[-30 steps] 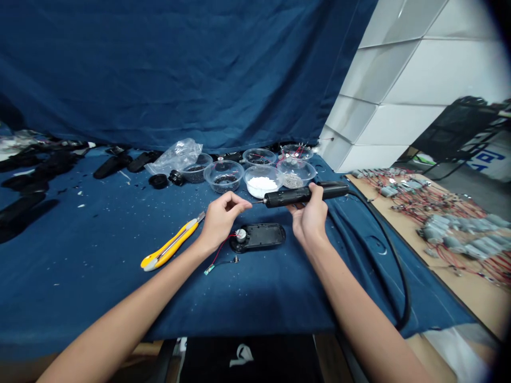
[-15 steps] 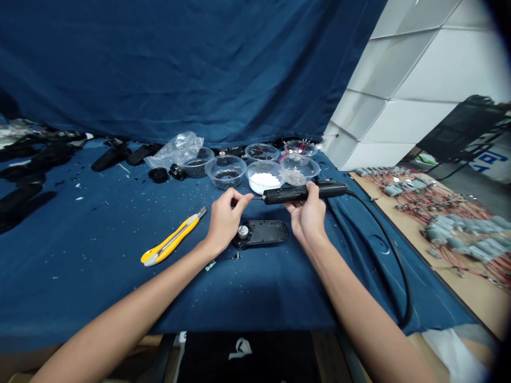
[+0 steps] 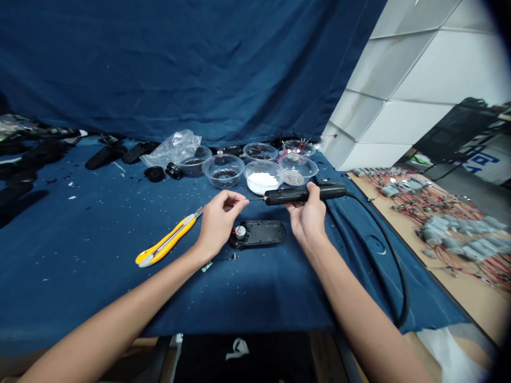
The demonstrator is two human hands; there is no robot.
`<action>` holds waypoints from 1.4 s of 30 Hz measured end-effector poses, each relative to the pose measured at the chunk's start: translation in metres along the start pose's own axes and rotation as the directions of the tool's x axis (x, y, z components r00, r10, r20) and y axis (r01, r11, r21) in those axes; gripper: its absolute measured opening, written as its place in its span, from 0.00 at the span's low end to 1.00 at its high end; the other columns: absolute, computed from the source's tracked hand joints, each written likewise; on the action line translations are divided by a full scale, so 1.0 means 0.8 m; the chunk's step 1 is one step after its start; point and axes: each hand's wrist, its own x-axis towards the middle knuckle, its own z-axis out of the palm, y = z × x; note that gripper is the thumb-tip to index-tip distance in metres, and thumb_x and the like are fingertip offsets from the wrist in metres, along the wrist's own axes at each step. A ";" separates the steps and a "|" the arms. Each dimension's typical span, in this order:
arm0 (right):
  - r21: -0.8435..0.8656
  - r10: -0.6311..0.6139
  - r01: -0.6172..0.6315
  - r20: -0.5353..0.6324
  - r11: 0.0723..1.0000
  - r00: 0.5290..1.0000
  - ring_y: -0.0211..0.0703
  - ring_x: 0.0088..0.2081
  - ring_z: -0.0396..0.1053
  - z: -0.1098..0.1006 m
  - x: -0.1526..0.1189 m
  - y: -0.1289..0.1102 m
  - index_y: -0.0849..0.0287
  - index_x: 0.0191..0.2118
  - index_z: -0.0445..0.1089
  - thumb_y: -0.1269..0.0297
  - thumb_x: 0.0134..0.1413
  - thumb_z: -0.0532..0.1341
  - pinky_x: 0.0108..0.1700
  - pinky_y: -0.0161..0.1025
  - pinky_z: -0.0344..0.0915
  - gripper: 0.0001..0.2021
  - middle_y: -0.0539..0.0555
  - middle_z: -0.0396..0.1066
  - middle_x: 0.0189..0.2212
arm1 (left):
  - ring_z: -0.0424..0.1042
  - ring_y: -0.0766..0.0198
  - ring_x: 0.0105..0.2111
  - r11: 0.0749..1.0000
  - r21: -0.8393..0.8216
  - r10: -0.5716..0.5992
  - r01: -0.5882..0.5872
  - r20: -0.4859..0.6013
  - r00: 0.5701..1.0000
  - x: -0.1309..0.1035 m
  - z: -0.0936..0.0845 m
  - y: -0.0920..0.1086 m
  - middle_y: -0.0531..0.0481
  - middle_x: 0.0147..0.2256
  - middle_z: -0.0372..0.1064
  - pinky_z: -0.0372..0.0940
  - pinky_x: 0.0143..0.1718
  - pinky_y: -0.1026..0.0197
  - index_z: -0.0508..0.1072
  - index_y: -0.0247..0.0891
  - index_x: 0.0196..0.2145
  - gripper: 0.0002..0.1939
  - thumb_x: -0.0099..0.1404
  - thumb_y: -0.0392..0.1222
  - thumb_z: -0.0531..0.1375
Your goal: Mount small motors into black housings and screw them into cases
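A black electric screwdriver [image 3: 287, 196] lies level in my right hand [image 3: 308, 213], its thin bit pointing left. My left hand [image 3: 220, 217] is pinched at the tip of the bit; whatever sits between thumb and forefinger is too small to make out. Below the hands, on the blue cloth, rests an open black housing [image 3: 264, 232] with a round whitish motor [image 3: 240, 231] at its left end. A small green circuit board [image 3: 206, 266] with a thin wire lies nearer the front edge, close to my left wrist.
Left of my left hand lies a yellow utility knife [image 3: 170, 242]. Clear bowls of small parts, one with white pieces [image 3: 262, 181], stand behind. A black cable [image 3: 393, 255] curves at right, beside a board [image 3: 447, 255] of wired motors. Black parts [image 3: 106, 155] lie back left.
My left hand has moved slightly left, and more of the screwdriver's bit shows between it and the tool. The whole view has shifted a little.
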 end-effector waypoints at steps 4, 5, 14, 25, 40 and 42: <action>-0.007 -0.051 0.051 -0.003 0.999 0.999 0.39 0.28 0.71 0.000 0.002 0.003 0.60 0.33 0.62 0.61 0.54 0.61 0.35 0.43 0.75 0.09 0.46 0.65 0.23 | 0.71 0.65 0.31 1.000 -0.002 -0.026 0.026 0.048 0.999 0.002 0.003 0.000 0.52 0.30 0.73 0.64 0.34 0.64 0.74 0.36 0.32 0.08 0.61 0.45 0.62; -0.005 -0.072 0.072 -0.003 0.997 0.997 0.39 0.28 0.71 0.001 0.003 0.002 0.59 0.33 0.61 0.60 0.53 0.61 0.35 0.43 0.75 0.09 0.45 0.65 0.23 | 0.71 0.65 0.31 1.000 0.007 -0.010 0.009 0.051 0.999 0.003 0.004 -0.001 0.51 0.31 0.73 0.64 0.35 0.64 0.74 0.36 0.33 0.08 0.62 0.45 0.62; -0.102 -0.473 0.468 -0.034 0.878 0.880 0.40 0.18 0.68 -0.001 -0.002 -0.021 0.52 0.38 0.54 0.58 0.56 0.55 0.21 0.40 0.71 0.08 0.41 0.63 0.21 | 0.64 0.52 0.50 0.920 0.300 0.009 -0.252 0.627 0.779 0.007 -0.025 0.003 0.46 0.49 0.64 0.60 0.51 0.51 0.66 0.43 0.53 0.32 0.54 0.59 0.65; -0.224 -0.554 0.580 0.173 0.783 0.814 0.39 0.16 0.67 -0.003 -0.021 -0.007 0.52 0.40 0.52 0.59 0.57 0.55 0.20 0.39 0.70 0.10 0.41 0.62 0.20 | 0.62 0.55 0.51 0.907 0.271 0.058 -0.322 0.678 0.733 0.001 -0.007 -0.020 0.46 0.49 0.60 0.59 0.54 0.53 0.64 0.40 0.53 0.30 0.57 0.55 0.65; -0.303 -0.501 0.546 0.220 0.781 0.837 0.41 0.24 0.72 0.006 -0.033 -0.003 0.51 0.41 0.57 0.58 0.53 0.61 0.29 0.41 0.72 0.13 0.43 0.66 0.23 | 0.62 0.54 0.51 0.898 0.232 0.133 -0.374 0.668 0.732 0.000 -0.006 -0.034 0.45 0.49 0.60 0.59 0.53 0.53 0.64 0.41 0.53 0.30 0.57 0.56 0.64; -0.318 -0.432 0.505 0.274 0.802 0.859 0.42 0.29 0.74 0.016 -0.040 -0.008 0.51 0.42 0.59 0.60 0.50 0.64 0.32 0.41 0.72 0.15 0.45 0.68 0.26 | 0.62 0.54 0.51 0.895 0.228 0.145 -0.384 0.666 0.732 0.000 -0.006 -0.035 0.45 0.49 0.61 0.59 0.53 0.52 0.64 0.40 0.52 0.29 0.57 0.56 0.64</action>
